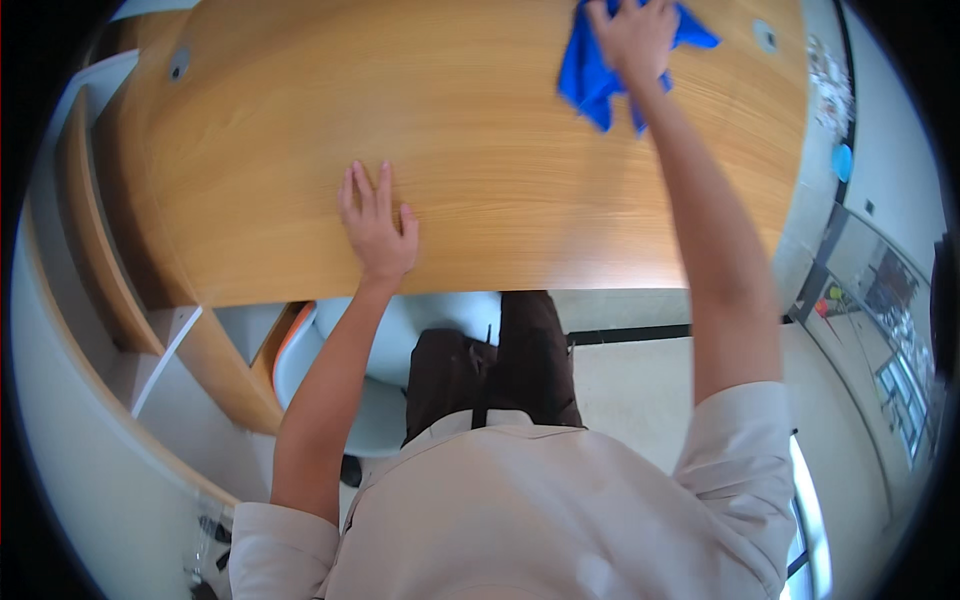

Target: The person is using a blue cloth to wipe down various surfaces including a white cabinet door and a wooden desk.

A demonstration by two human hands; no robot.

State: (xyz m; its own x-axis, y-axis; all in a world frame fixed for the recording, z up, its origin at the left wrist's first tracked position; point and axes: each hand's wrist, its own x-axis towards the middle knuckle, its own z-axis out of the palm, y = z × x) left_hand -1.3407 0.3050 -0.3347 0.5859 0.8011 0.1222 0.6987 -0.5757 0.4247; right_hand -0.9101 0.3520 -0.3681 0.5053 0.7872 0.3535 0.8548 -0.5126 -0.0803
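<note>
A wood-grain desk top [480, 180] spreads out before me. My left hand [379, 229] lies flat near its front edge, fingers apart, holding nothing. At the far right part of the desk, my right hand [637, 34] is on a crumpled blue cloth [589, 82], arm stretched out. The cloth sticks out on both sides of the hand and below it. The fingertips are partly cut off by the top of the picture, and the hand is slightly blurred.
Round cable grommets [178, 64] [765, 35] sit near the left and right ends of the desk. Open wooden shelving [105, 225] stands at the left. A light blue chair [382, 420] is under the front edge. A glass panel [877, 277] rises at the right.
</note>
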